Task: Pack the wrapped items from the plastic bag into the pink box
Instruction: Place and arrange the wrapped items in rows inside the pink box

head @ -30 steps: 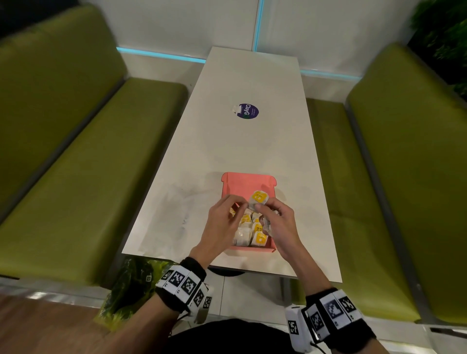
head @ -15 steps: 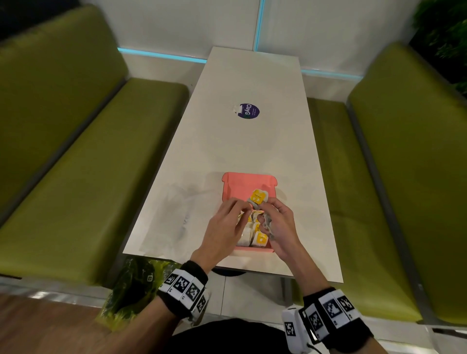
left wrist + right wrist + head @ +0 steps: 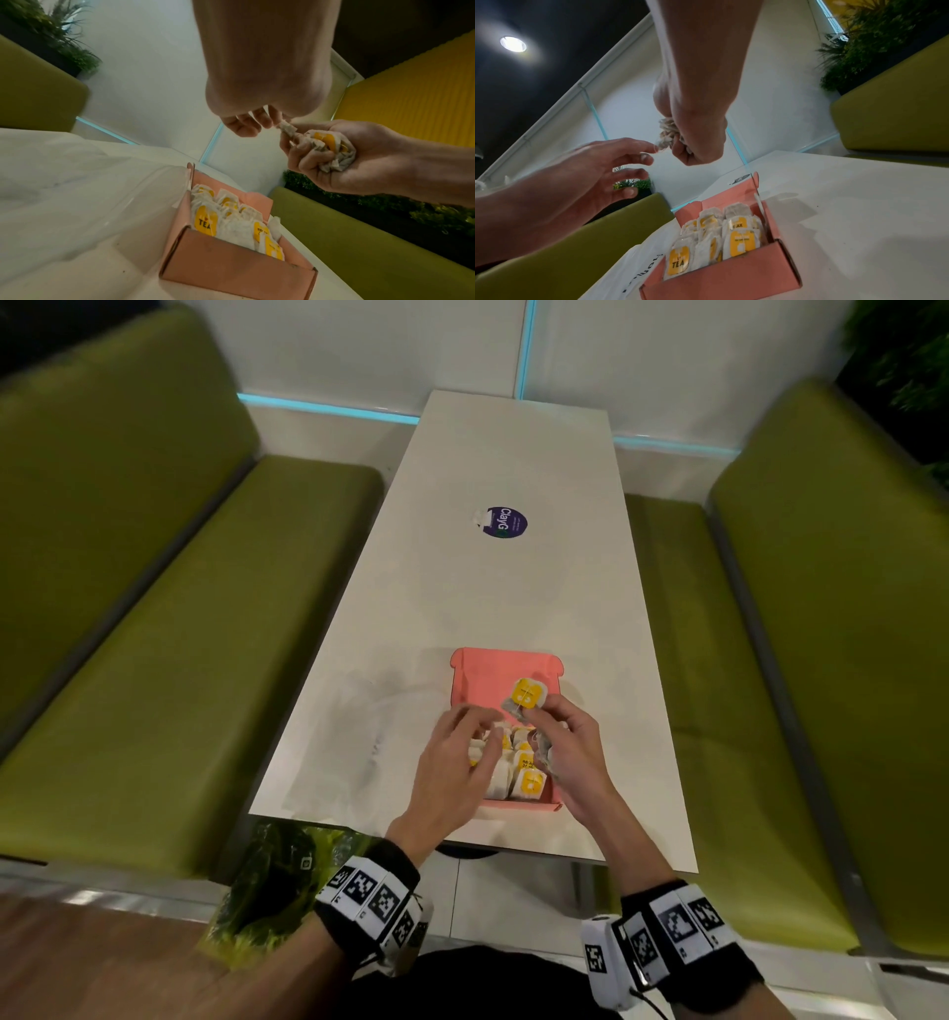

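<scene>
- On the near end of the bench [image 3: 462, 588], head view: pink box [image 3: 506, 667] already mostly filled with wrapped items [image 3: 529, 783]; right hand [image 3: 570, 752] grips a bunch more above it, left hand [image 3: 452, 762] beside.
- Left wrist view: right hand's fingers [image 3: 306, 156] curl round crumpled wrapped items; left fingers [image 3: 241, 123] loosely curled, touching one, grip unclear.
- Right wrist view: plastic bag [image 3: 639, 261] lies flat left of the box, looks emptied. Judged nearly done; the held handful is left.

long white laminate table [image 3: 493, 588] w/ round dark purple sticker [image 3: 506, 522] at mid; olive-green padded benches [image 3: 169, 660] both sides; cyan light strip [image 3: 328, 409] along white wall; green plants [image 3: 867, 40].
</scene>
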